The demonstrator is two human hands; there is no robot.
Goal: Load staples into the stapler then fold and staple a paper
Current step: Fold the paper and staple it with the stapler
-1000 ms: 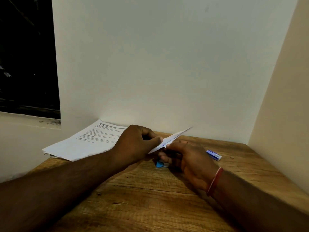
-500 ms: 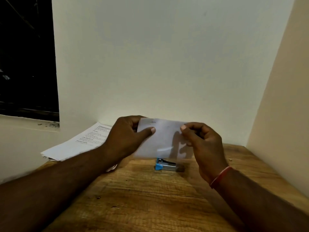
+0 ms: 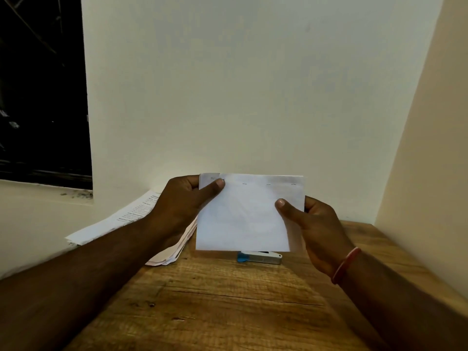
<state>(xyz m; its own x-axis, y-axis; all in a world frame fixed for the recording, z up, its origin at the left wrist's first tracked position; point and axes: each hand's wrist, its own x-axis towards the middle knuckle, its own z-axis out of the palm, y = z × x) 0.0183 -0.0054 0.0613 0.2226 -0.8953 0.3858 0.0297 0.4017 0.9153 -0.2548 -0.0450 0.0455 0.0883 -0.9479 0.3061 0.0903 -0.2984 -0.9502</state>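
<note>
So the folded paper (image 3: 243, 216) is pinched upright by left hand (image 3: 182, 206) and right hand (image 3: 319, 224); top edge looks stapled already, so only a bench (image 3: 228, 300) set-down seems needed.

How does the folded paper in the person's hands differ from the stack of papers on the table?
The folded paper is held upright by the left hand and right hand; the stack of papers lies flat on the table. The folded paper faces us nearly blank; the stack of papers shows printed text. Both are white.
</note>
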